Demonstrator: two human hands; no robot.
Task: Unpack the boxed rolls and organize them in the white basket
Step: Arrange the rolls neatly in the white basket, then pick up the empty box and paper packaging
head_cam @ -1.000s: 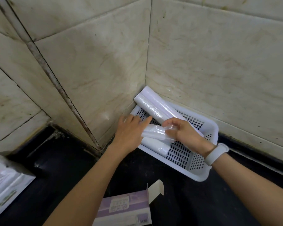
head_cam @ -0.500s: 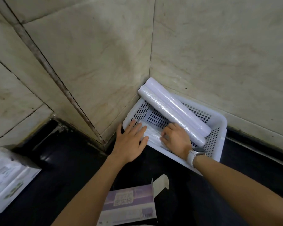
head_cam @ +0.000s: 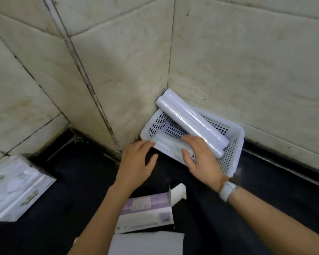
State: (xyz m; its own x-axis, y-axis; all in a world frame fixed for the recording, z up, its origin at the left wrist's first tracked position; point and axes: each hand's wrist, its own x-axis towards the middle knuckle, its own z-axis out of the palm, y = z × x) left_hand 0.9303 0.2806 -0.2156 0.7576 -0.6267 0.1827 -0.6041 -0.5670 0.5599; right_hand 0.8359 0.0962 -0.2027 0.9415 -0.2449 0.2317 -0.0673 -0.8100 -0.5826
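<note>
The white perforated basket (head_cam: 236, 144) sits in the wall corner on the black counter. Two long wrapped rolls (head_cam: 190, 116) lean side by side across it, their upper ends propped on the far corner rim. Shorter clear-wrapped rolls (head_cam: 168, 144) lie along the basket's near side. My right hand (head_cam: 201, 159) hovers over the near rim, fingers spread, holding nothing. My left hand (head_cam: 136, 162) is just outside the basket's near-left corner, fingers apart and empty. An opened purple-and-white box (head_cam: 145, 212) lies on the counter below my hands, flap up.
Tiled walls close in behind and left of the basket. A white-and-green wrapped pack (head_cam: 15, 188) lies at the far left on the counter. A white flat object (head_cam: 145, 243) shows at the bottom edge. A white band is on my right wrist.
A second ago both hands held a short roll over the basket and laid it down. Both hands have since drawn back off the rolls toward me.
</note>
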